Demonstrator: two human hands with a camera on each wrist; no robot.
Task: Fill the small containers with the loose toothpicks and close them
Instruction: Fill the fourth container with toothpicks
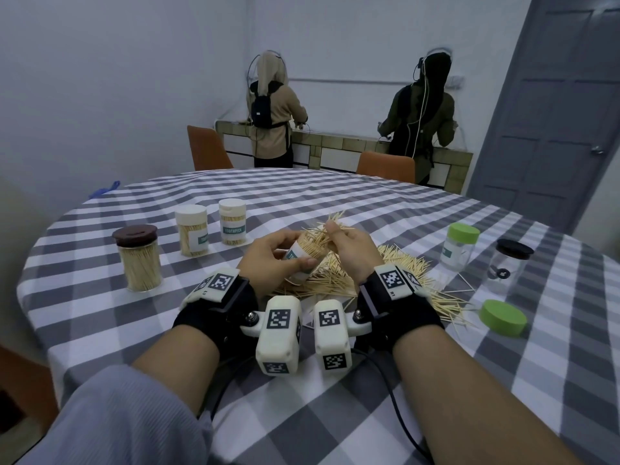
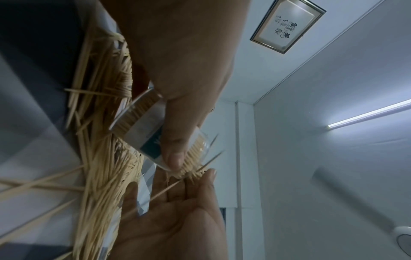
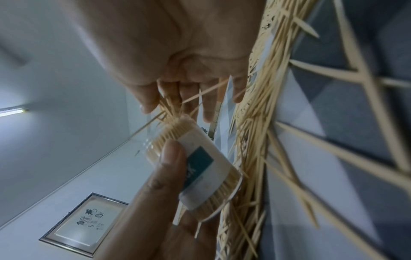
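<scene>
From the head view, your left hand (image 1: pixel 273 260) grips a clear toothpick container (image 1: pixel 303 260) tilted above the checked tabletop (image 1: pixel 335 397), fingers and thumb curled round its labelled wall, mouth toward your right hand (image 1: pixel 352 250). That right hand pinches a bunch of toothpicks (image 1: pixel 327 231) at the container's mouth, their tips fanning out past your thumb. Beneath both hands lies the loose toothpick pile (image 1: pixel 402 280), spreading to your right. On your left stand three filled, capped containers: a brown-lidded jar (image 1: pixel 139 260) nearest, then two white-capped containers (image 1: pixel 192 233), (image 1: pixel 232 221) just beside each other. On your right stand a green-lidded jar (image 1: pixel 459 245) and a black-lidded jar (image 1: pixel 510 263), both looking unfilled, and a loose green lid (image 1: pixel 502 317) lies flat at the pile's edge. Two people stand at a counter by the far wall, backs to you. From the left wrist view, your left thumb (image 2: pixel 175 154) presses across the container (image 2: pixel 142 123), already packed with toothpicks, while the fingers (image 2: pixel 209 177) of your right hand meet the sticks jutting from its mouth; the pile (image 2: pixel 102 158) lies behind. From the right wrist view, your right fingers (image 3: pixel 209 102) close narrowly on the toothpick ends at the mouth of the container (image 3: pixel 200 165), your left thumb (image 3: pixel 171 158) lies along its label, and the pile (image 3: pixel 255 123) runs alongside.
</scene>
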